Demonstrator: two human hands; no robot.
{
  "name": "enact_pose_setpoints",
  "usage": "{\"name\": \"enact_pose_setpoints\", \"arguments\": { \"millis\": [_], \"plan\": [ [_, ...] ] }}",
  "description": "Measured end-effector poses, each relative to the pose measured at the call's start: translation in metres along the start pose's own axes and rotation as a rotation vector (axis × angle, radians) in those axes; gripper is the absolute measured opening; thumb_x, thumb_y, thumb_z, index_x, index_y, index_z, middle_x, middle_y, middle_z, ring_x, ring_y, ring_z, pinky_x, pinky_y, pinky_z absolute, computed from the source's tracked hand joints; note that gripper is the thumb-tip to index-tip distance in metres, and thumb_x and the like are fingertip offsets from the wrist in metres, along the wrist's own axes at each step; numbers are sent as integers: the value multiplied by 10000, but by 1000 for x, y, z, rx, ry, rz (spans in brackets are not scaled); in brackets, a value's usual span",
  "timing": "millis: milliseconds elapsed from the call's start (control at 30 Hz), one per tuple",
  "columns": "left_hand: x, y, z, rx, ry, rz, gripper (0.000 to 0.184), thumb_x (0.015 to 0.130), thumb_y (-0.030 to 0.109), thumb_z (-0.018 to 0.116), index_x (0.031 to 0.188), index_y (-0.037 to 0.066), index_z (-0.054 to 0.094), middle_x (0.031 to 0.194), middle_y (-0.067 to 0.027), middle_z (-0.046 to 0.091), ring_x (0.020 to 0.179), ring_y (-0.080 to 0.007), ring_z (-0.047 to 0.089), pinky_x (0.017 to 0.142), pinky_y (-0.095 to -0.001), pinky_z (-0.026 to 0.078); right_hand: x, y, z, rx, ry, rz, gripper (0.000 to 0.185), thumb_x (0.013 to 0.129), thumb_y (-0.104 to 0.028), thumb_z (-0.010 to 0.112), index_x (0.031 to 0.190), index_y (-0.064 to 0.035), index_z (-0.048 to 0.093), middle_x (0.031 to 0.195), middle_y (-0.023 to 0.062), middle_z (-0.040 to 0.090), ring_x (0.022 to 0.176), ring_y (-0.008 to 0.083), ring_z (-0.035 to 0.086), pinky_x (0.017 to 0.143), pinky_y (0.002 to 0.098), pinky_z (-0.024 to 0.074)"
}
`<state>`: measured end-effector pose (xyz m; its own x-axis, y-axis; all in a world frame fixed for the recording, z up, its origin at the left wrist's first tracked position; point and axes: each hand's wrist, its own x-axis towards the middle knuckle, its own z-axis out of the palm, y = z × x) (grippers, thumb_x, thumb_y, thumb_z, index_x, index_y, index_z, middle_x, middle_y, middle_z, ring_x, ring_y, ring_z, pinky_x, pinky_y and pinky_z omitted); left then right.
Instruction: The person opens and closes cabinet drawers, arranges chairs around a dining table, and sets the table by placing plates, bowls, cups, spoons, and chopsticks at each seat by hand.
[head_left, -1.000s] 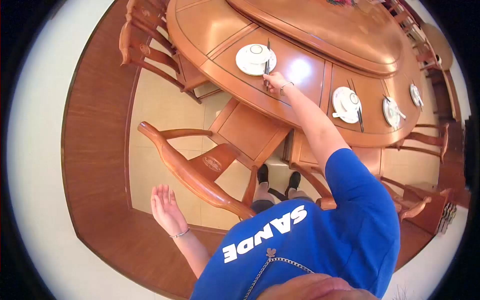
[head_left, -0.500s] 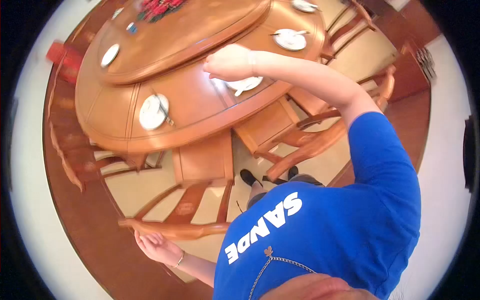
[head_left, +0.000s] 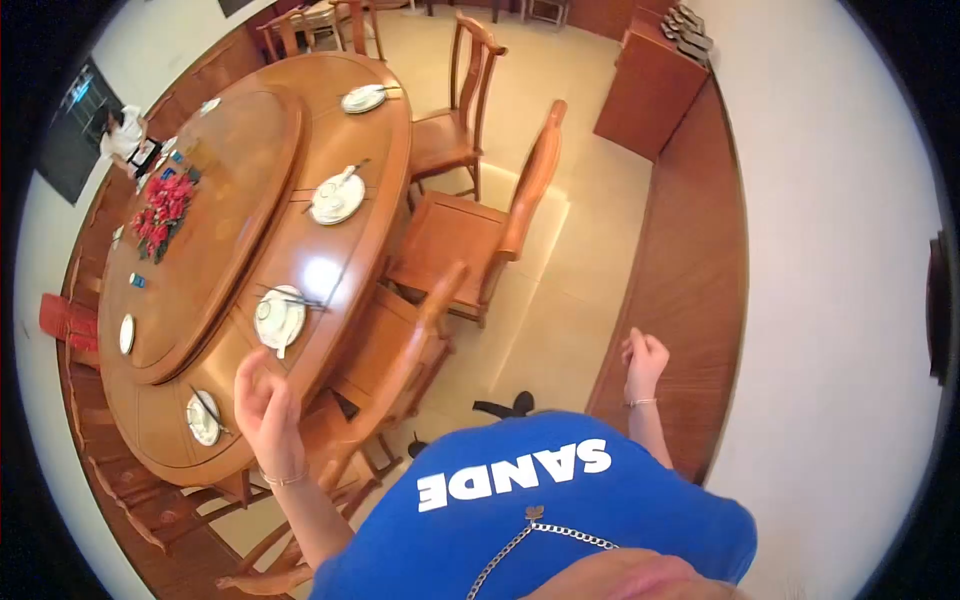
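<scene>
My left hand (head_left: 268,410) is raised beside the round wooden table (head_left: 345,250), fingers bent but somewhat apart, holding nothing. It looks close to a white place setting (head_left: 280,317) with chopsticks across it; whether they touch, I cannot tell. Another setting (head_left: 204,418) lies to its left, and a wooden chair (head_left: 375,410) stands beside that wrist. My right hand (head_left: 645,365) hangs out to the right, over the brown floor border in view. Its fingers are curled in, with nothing showing in them.
A turntable (head_left: 230,150) with red flowers (head_left: 162,212) tops the table. More plates (head_left: 338,198) line its edge. Chairs (head_left: 455,240) stand along the near side. A cabinet (head_left: 652,90) is at the back right. A person in white (head_left: 122,140) is across the table.
My view has turned, bringing the cabinet and the other person into sight. My right hand has left its place above a plate and dropped to my side. My left hand now appears nearer the table.
</scene>
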<state>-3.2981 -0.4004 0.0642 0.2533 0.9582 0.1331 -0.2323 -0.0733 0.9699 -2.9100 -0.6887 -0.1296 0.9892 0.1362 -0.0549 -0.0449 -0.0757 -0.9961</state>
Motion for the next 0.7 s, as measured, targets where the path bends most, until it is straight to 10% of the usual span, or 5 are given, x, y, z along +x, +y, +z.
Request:
{"name": "enact_pose_setpoints", "arguments": {
  "millis": [133, 300, 700],
  "plan": [
    [32, -19, 138, 70, -435, -76, 498, 823, -21, 605, 1303, -14, 472, 1005, -92, 605, 847, -144, 589, 812, -278, 477, 43, 4, -63, 44, 176, 46, 371, 918, -127, 620, 575, -47, 504, 579, 34, 562, 484, 71, 456, 443, 218, 333],
    [51, -41, 237, 258, -913, -132, 520, 881, 71, 624, 1357, -21, 437, 1313, -102, 511, 1162, -171, 518, 977, -322, 429, 108, -37, -69, 245, 342, -175, 321, 943, -116, 577, 636, -31, 542, 647, 30, 575, 516, 62, 451, 473, 214, 350],
    [194, -142, 372, 375, -858, -162, 469, 878, 80, 633, 1331, 49, 518, 1325, -95, 538, 1223, -222, 500, 1030, -366, 408, 303, -19, -10, -148, 155, -456, 250, 940, -39, 551, 695, 4, 585, 685, 39, 589, 551, 69, 493, 515, 221, 400]
  ]
}}
